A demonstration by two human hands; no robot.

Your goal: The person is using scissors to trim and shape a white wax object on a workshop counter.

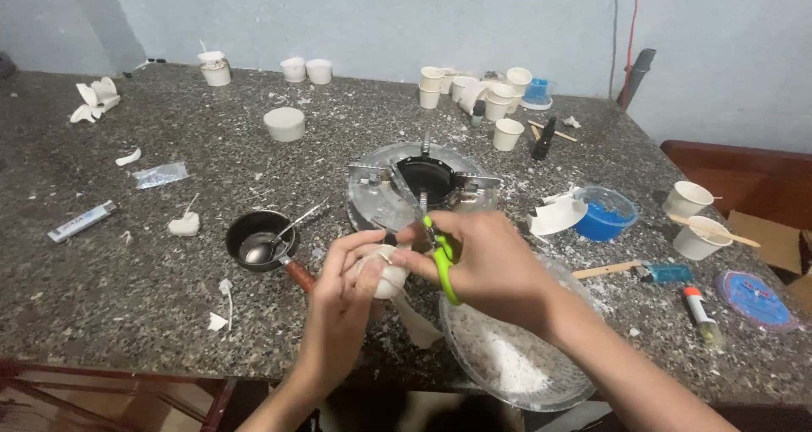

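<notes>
My left hand [342,292] holds a small white cup-shaped candle [387,273] over the near edge of the speckled stone table [101,263]. My right hand [491,259] grips green-handled scissors [440,259] whose blades point up and away, touching the white piece. A strip of white paper [419,324] hangs down from the piece. Right below my right hand sits a clear bowl [516,360] holding white flakes.
A small dark pan with a spoon [260,242] stands left of my hands, a round metal burner [423,183] just behind them. Several white paper cups [482,90] stand at the back, a blue bowl [607,214], cups with sticks [698,237] and a lighter [668,273] at right.
</notes>
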